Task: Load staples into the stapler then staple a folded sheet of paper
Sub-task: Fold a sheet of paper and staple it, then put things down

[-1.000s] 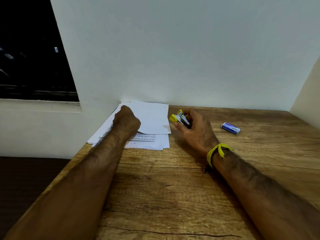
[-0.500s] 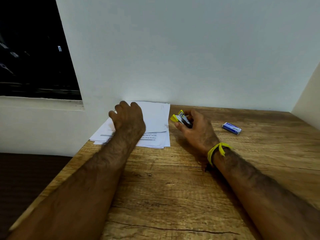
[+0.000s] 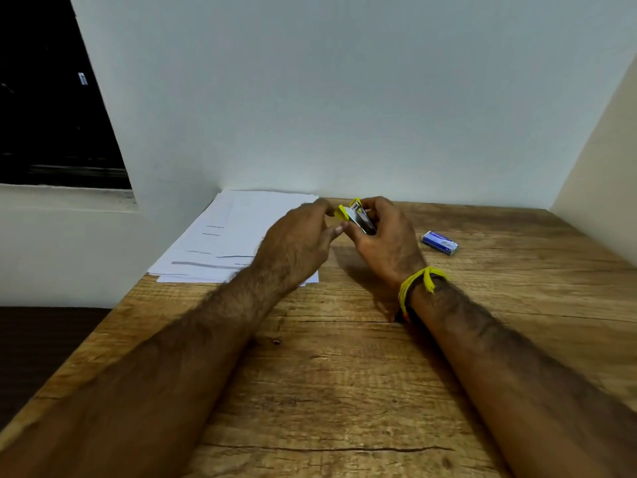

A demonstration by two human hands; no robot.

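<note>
A small yellow and metal stapler (image 3: 356,217) is held above the wooden table, gripped in my right hand (image 3: 386,243). My left hand (image 3: 300,243) is right beside it, with its fingertips touching the stapler's yellow front end. A stack of white paper sheets (image 3: 234,232) lies at the back left of the table, partly under my left forearm. A small blue box of staples (image 3: 440,242) lies flat on the table to the right of my right hand. No loose staples are visible.
The wooden table (image 3: 344,374) butts against a white wall at the back and a wall at the right. Its left edge drops off beside a dark window and sill. A yellow thread band circles my right wrist.
My left hand has left the paper stack and moved right to the stapler's front end. My right hand has kept the stapler in about the same place.
</note>
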